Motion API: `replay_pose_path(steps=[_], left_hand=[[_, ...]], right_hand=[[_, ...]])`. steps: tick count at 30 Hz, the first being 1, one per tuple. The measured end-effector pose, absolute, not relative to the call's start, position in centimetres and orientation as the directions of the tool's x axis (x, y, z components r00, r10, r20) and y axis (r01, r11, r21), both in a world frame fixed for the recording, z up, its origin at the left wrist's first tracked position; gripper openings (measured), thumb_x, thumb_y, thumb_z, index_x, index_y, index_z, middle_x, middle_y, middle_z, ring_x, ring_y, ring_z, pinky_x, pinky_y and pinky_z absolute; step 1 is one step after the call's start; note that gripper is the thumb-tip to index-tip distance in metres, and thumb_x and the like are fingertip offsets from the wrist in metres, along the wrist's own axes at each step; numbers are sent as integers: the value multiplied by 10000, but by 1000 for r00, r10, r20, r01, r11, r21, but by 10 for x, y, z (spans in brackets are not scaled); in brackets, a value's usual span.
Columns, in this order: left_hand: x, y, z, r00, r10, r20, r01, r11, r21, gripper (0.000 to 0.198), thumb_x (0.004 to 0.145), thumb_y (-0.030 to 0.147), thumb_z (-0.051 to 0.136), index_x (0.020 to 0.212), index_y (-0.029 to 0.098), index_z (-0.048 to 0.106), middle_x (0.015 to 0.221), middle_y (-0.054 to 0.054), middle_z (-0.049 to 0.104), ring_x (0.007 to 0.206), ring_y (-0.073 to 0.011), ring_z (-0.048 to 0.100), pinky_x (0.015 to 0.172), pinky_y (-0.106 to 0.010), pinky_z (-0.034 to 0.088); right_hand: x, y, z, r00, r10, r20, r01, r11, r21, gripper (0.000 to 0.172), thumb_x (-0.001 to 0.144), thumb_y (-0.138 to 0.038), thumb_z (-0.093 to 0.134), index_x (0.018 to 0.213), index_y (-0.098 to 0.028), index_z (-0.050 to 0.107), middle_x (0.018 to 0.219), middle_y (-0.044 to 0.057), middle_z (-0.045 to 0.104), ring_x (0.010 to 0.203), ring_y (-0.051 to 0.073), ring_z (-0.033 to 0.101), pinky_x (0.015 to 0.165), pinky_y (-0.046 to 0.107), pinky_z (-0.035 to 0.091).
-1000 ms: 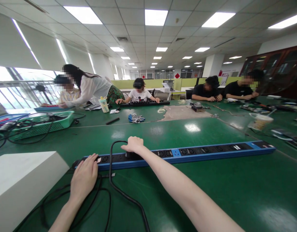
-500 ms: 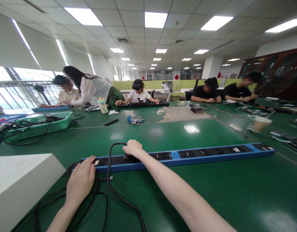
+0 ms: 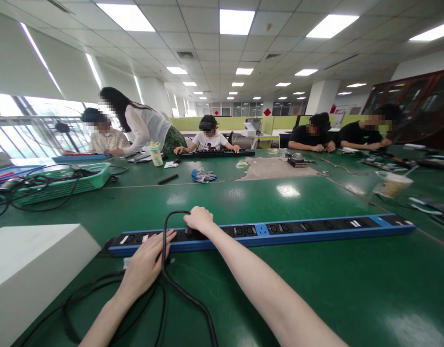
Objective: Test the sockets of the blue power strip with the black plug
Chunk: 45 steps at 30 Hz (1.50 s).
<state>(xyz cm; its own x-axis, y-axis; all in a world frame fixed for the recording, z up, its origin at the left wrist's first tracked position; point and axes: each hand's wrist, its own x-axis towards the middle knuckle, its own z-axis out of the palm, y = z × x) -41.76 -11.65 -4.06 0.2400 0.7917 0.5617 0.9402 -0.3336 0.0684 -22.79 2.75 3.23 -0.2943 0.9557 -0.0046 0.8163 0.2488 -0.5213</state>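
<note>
A long blue and black power strip (image 3: 294, 233) lies across the green table in front of me. My right hand (image 3: 199, 220) is closed around a black plug (image 3: 189, 233) at the strip's left half; the fingers hide most of it, so I cannot tell how deep it sits in the socket. From the plug a thick black power cord (image 3: 167, 277) loops left and down toward me. Resting flat on the strip just left of the plug is my left hand (image 3: 148, 258), fingers stretched out, holding nothing. Thinner black cables (image 3: 88, 284) lie beneath my left forearm.
A white box (image 3: 37, 270) stands at the near left, behind it a green basket (image 3: 66, 188) of cables. Blue-grey gloves (image 3: 203, 176) and a black bar (image 3: 167, 179) lie farther back. A plastic cup (image 3: 391, 184) stands at the right. Several people sit or lean around the table.
My left hand has slid right along the power strip, from its left end to near the plug. My right hand keeps its grip on the plug.
</note>
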Motion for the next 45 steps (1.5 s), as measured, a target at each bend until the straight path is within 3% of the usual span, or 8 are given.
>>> replay_pose_path(steps=[4, 14, 19, 25, 37, 45], left_hand=[[-400, -117, -37, 309, 783, 539, 907, -413, 80, 530, 1052, 416, 439, 1569, 305, 478, 1602, -12, 506, 1497, -239, 458, 1269, -467, 370], [-400, -117, -35, 318, 764, 562, 898, -433, 79, 513, 1056, 413, 442, 1554, 307, 501, 1588, -16, 521, 1481, -264, 478, 1260, -497, 391], [-398, -118, -34, 333, 731, 596, 895, -444, 44, 520, 1038, 393, 503, 1554, 327, 497, 1569, -12, 543, 1453, -269, 514, 1233, -501, 437], [-398, -119, -32, 345, 716, 607, 890, -455, 31, 545, 1032, 370, 526, 1573, 345, 464, 1561, -3, 549, 1448, -266, 519, 1222, -512, 456], [-398, -119, -32, 351, 701, 621, 890, -456, 12, 535, 1033, 386, 518, 1565, 356, 476, 1553, 1, 557, 1434, -272, 533, 1197, -511, 488], [-399, -120, -34, 359, 706, 611, 889, -458, 6, 573, 1036, 357, 518, 1600, 344, 419, 1581, -3, 524, 1467, -263, 495, 1236, -518, 442]], right_hand=[[-228, 26, 35, -298, 954, 24, 823, 269, -500, 348, 870, -395, 626, 1089, -185, 796, 1144, 173, 776, 1098, 324, 738, 886, 405, 577], [-226, 17, 32, -280, 956, 87, 813, 284, -508, 397, 957, -413, 527, 1112, -169, 799, 1131, 183, 777, 1097, 318, 737, 903, 401, 570], [-228, 18, 36, -288, 957, 44, 831, 273, -485, 406, 950, -402, 538, 1139, -145, 790, 1177, 201, 762, 1117, 323, 731, 914, 404, 570], [-227, 10, 35, -282, 950, 134, 825, 311, -472, 408, 965, -339, 472, 1111, -140, 797, 1115, 193, 775, 1083, 330, 740, 904, 440, 572], [-225, 10, 33, -287, 951, 114, 812, 305, -498, 424, 953, -347, 473, 1125, -130, 795, 1129, 206, 770, 1093, 334, 737, 906, 439, 572], [-225, 15, 41, -340, 938, 68, 819, 331, -468, 412, 946, -375, 505, 1121, -139, 793, 1151, 203, 767, 1104, 334, 733, 901, 433, 576]])
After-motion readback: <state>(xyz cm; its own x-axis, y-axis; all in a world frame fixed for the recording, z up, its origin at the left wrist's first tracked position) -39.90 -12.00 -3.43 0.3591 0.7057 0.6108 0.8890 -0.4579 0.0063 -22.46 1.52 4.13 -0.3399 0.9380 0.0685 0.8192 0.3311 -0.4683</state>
